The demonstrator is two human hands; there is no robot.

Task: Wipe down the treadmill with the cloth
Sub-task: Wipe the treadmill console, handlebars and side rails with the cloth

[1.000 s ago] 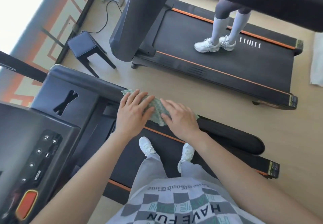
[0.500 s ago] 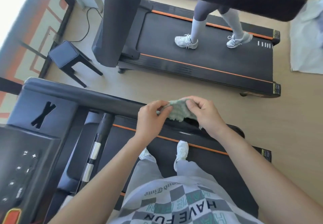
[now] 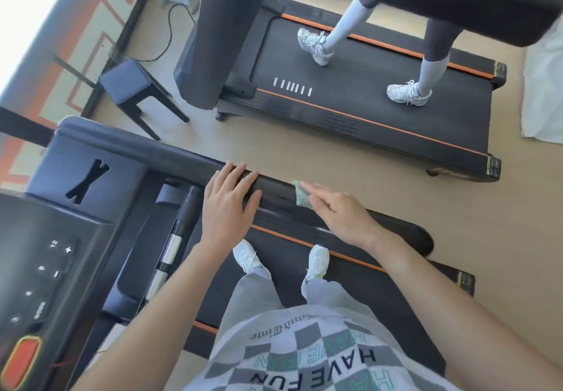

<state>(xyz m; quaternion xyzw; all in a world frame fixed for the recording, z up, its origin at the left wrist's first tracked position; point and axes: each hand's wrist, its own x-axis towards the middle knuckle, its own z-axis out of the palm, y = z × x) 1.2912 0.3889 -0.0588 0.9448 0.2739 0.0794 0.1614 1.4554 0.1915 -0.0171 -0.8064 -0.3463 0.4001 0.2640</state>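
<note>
Half a second ago both hands pinched the cloth [image 3: 301, 196] between them, lifted just above the rail; now they have parted and come down. Only a small green corner of the cloth shows, lying on top of the padded side rail [image 3: 170, 154] of the treadmill [image 3: 221, 287] under the fingers of the right hand [image 3: 341, 215]. Those fingers look straight and laid flat, pressing the cloth to the rail instead of grasping it, though blur and the angle hide what the thumb does. That hold suits wiping, I judge: a flat press spreads the cloth over the curved padding so it can be drawn along. The left hand [image 3: 228, 207] lies released, palm down with fingers spread on the same rail nearer the console [image 3: 45, 268], holding nothing; it probably rests there to steady the person, who stands on the belt turned toward this rail. Streaks of blur beside the cloth suggest a stroke under way toward the rail's free end. Beyond the rail, well apart across bare floor, a second treadmill [image 3: 350, 86] carries another person's legs [image 3: 432, 55] in mid stride, with a dark stool [image 3: 128, 81] near its front.
</note>
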